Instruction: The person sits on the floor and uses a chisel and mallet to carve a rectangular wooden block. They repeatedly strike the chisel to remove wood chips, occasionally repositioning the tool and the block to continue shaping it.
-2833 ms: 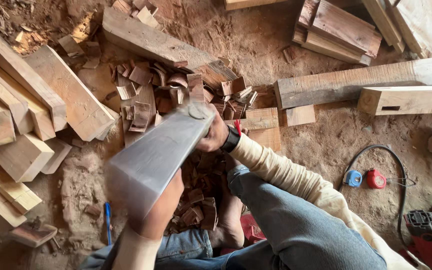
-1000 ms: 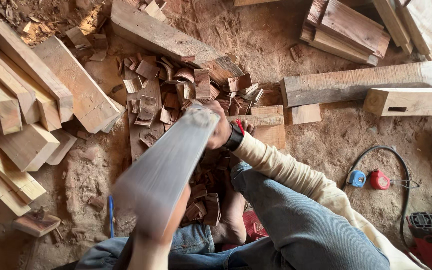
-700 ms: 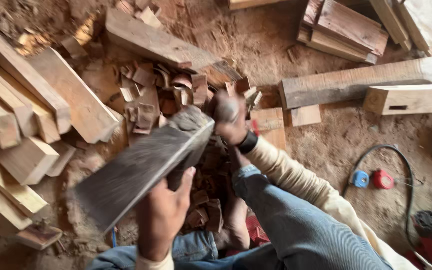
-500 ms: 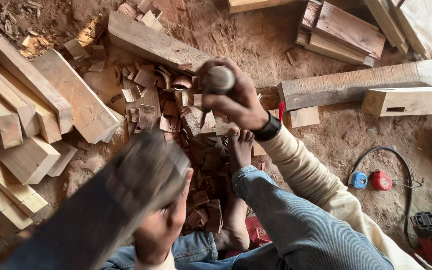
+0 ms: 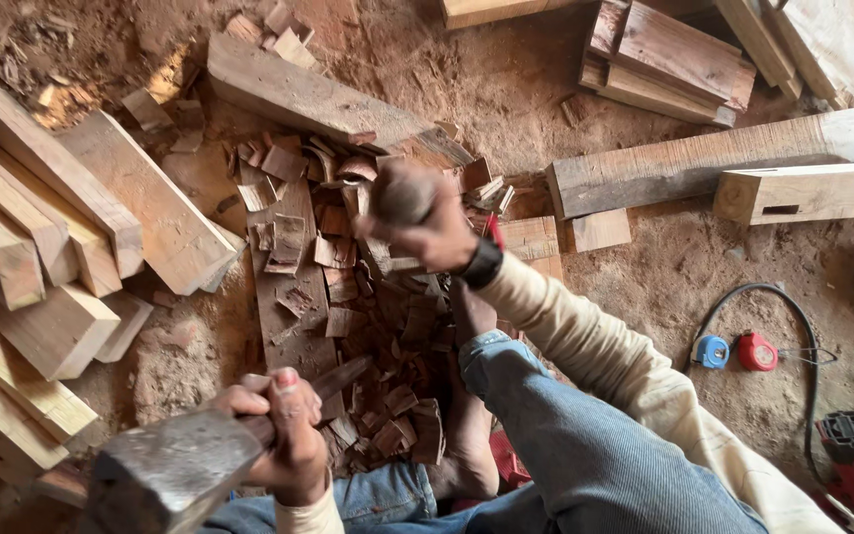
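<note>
Gripping heavy metal adze head (image 5: 165,475) in left hand (image 5: 284,430), blade toward 2 o'clock | right hand (image 5: 427,222) fisted round wooden handle end (image 5: 402,196), at 1 o'clock | wood chips (image 5: 348,297) between, on floor.

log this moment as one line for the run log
left hand: grips metal adze head, low | right hand: fist around handle end, raised | below: wood chips on plank | bare foot beside chips
</note>
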